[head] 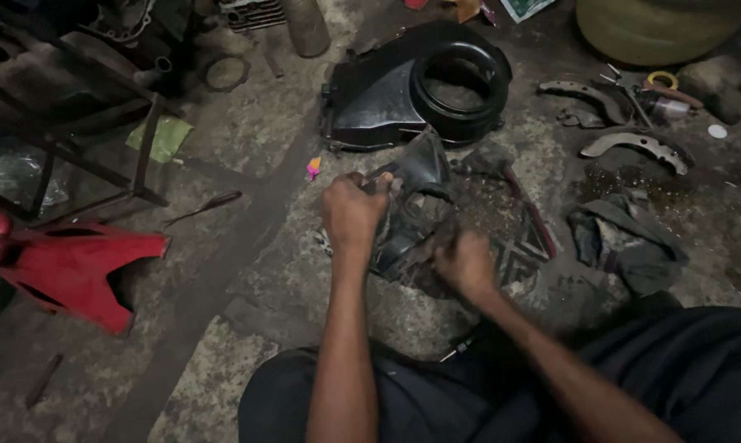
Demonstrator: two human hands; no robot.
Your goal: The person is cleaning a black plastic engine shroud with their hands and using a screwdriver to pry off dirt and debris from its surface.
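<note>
Item: 1 small black cover part (416,209), centre of floor (247,156), near side of large black fan housing (411,86). Left hand (352,212) closed on its far edge; right hand (462,262) closed on near edge. Likely light, stiff, greasy; grip by rims.

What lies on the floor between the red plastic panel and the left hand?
Mostly bare concrete floor; only a thin dark screwdriver-like tool lies there, seen in the head view.
</note>
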